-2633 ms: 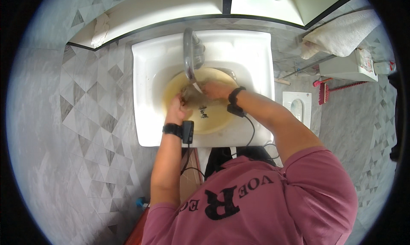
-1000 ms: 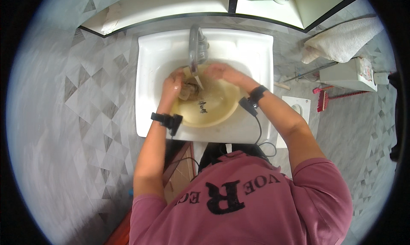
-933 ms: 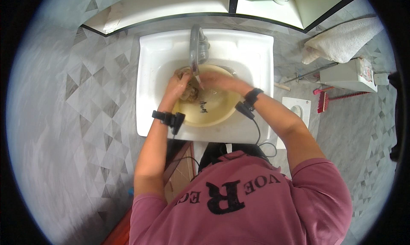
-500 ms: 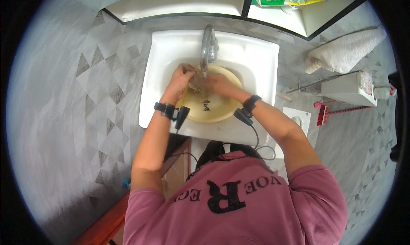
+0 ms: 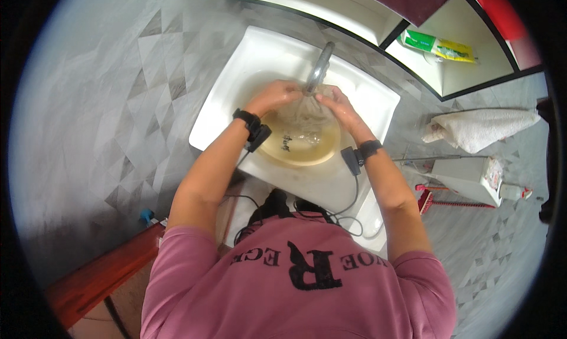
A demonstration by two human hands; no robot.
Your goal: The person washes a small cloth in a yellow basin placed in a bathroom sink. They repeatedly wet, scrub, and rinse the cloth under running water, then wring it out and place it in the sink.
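Nearest, across the bottom of the frame, is the person's mauve shirt (image 5: 316,297) with dark lettering, its arms reaching up toward the middle, a black strapped device (image 5: 253,128) on the left wrist and a similar black wristband unit (image 5: 360,156) on the right. Beyond them the pale yellow basin (image 5: 292,160) sits in the white sink (image 5: 227,99), with cloudy water and dark marks inside. Over its far side, at upper centre, the left hand (image 5: 280,95) and right hand (image 5: 341,104) stand close together, each seemingly pinching the top of a thin, see-through wet sheet (image 5: 304,119); whether it is film or sheer fabric I cannot tell. It hangs between them just below the spout of the chrome faucet (image 5: 319,68), its lower part toward the water. The step in hand looks like rinsing this piece. The next move probably calls for a light, even pinch on both sides, spreading the folds under the spout without stretching them. Farther out are a white towel (image 5: 478,129) at right and a green-and-yellow packet (image 5: 440,46) on the shelf at upper right.
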